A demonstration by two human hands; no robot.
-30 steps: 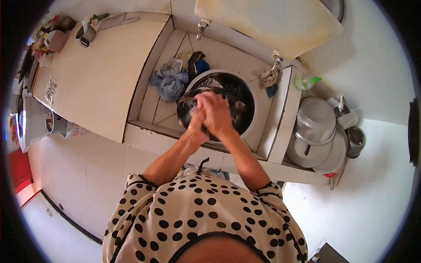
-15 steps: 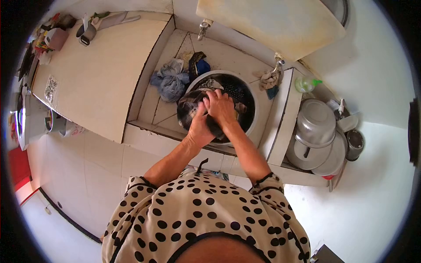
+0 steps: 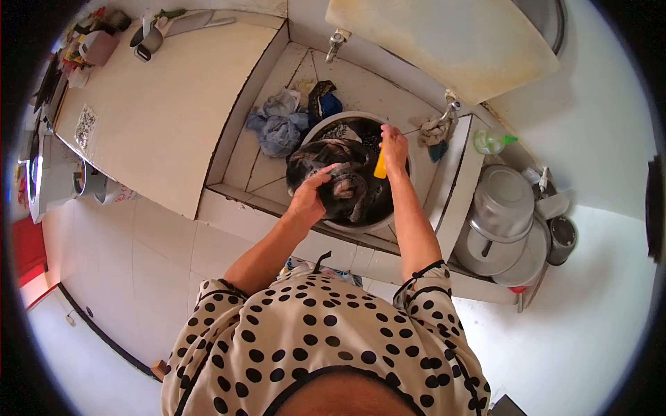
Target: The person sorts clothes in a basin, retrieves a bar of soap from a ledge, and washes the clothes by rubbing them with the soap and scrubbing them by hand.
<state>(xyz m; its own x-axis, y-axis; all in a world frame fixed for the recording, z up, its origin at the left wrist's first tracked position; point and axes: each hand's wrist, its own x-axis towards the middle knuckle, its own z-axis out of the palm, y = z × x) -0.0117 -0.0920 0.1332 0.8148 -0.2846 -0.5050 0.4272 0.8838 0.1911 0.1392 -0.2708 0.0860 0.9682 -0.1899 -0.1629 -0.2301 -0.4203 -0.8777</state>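
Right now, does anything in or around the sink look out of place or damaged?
Yes: the sink's front edge has dark, ragged marks breaking its otherwise pale line, perhaps chips or grime; I can't tell which.

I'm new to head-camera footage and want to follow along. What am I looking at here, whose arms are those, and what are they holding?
There is no machine: these are a person's bare hands. The camera sits on their head, looking forward and down, so their dotted top fills the bottom. Ahead is a tiled sink area holding a round basin with dark cloth in it. The left hand rests on that cloth; the right hand holds a yellow bar. Beside the basin lies a crumpled blue-grey bundle; metal pots stand at the right.
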